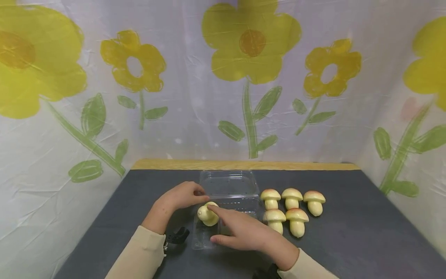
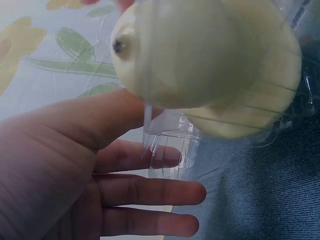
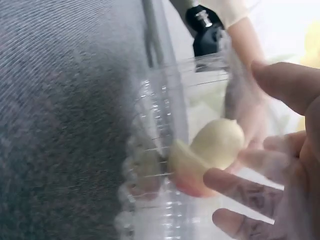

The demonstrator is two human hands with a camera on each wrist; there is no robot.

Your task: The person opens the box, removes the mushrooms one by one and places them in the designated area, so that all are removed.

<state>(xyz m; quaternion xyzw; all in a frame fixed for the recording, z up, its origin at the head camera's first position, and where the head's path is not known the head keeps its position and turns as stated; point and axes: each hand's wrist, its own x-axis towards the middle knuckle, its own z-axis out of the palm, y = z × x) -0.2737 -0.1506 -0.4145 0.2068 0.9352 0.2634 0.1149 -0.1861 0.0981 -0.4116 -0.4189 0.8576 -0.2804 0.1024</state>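
A clear plastic box (image 1: pixel 202 242) with its lid (image 1: pixel 228 184) folded back lies on the dark table. Inside its left part is a toy mushroom (image 1: pixel 208 215), tilted with the pale stem toward the left; its reddish cap edge shows in the right wrist view. My left hand (image 1: pixel 182 195) is at the box's left side, fingers extended along the clear wall in the left wrist view. Over the box, my right hand (image 1: pixel 244 230) reaches from the right, fingers spread and thumb apart. Its index fingertip overlaps the mushroom in the head view.
Several more toy mushrooms (image 1: pixel 297 223) stand in two rows on the table, right of the box. A wooden strip (image 1: pixel 244 165) runs along the table's far edge. White curtains (image 1: pixel 188 128) with printed yellow flowers hang behind and at both sides.
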